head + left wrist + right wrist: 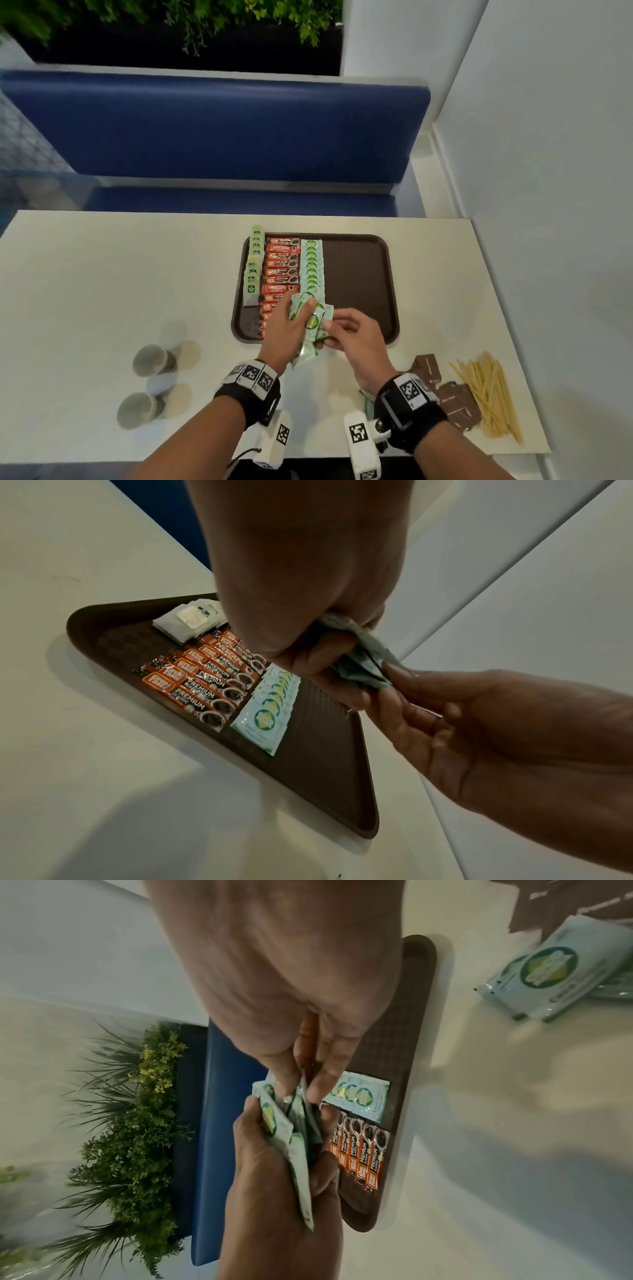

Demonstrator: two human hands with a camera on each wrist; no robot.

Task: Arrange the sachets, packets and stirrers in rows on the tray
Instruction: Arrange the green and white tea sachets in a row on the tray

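Sachets [310,320] fanned in left grip [286,329] (right pinching one)

The left hand [281,330] covers the near end of the orange coffee sachets [281,270] and part of the pale green sachets [310,317] it grips. At 5 o'clock, the right wrist's strap hides some brown packets [457,401]. Print on the tea bags [254,263] is too small to read.

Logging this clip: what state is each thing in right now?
Tray: three rows at its left, right part bare.
Pale green sachets: gripped in left hand.
Right hand: pinching one sachet.
Stirrers: piled on table.
Brown packets: loose on table.
Cups: lying on their sides.
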